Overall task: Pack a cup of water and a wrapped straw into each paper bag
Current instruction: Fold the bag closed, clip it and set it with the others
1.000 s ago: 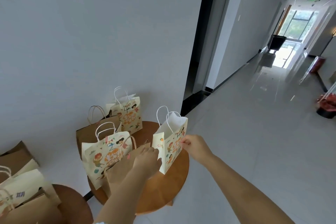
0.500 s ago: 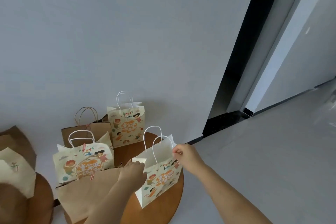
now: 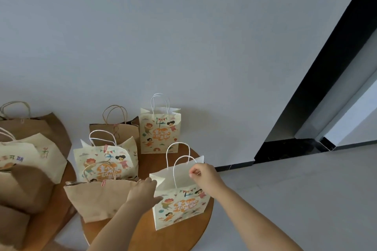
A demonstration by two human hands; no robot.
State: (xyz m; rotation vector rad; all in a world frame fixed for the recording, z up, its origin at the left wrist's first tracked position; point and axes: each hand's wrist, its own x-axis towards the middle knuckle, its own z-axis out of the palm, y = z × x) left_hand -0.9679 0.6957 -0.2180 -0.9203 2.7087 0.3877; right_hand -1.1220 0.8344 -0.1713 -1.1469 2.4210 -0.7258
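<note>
Nearest in, two bare forearms reach up from the bottom edge to the printed paper bag (image 3: 179, 206), standing upright at about five o'clock on the round wooden table (image 3: 183, 238). The left hand (image 3: 143, 192) sits at the bag's nine o'clock corner, fingers curled onto the rim there. The right hand (image 3: 204, 174) is at the bag's one o'clock, fingertips pinching the white cord handle close to the rim. Between them, the mouth is held open.

That bag looks light and thin-walled, so it should crumple or tip easily; the folded rim and the cord handles are the sensible holds, and a full cup will want a hand steadying the side.

At nine o'clock on the table a plain brown bag (image 3: 100, 199) leans low, a second printed bag (image 3: 106, 165) behind it. Further back, another brown bag (image 3: 116, 130) and an upright printed bag (image 3: 160, 130) stand by the wall (image 3: 183, 36).

No cup or straw shows anywhere, and no bag's inside can be read. The left-hand cluster of bags (image 3: 24, 159) is cut off by the frame.
</note>
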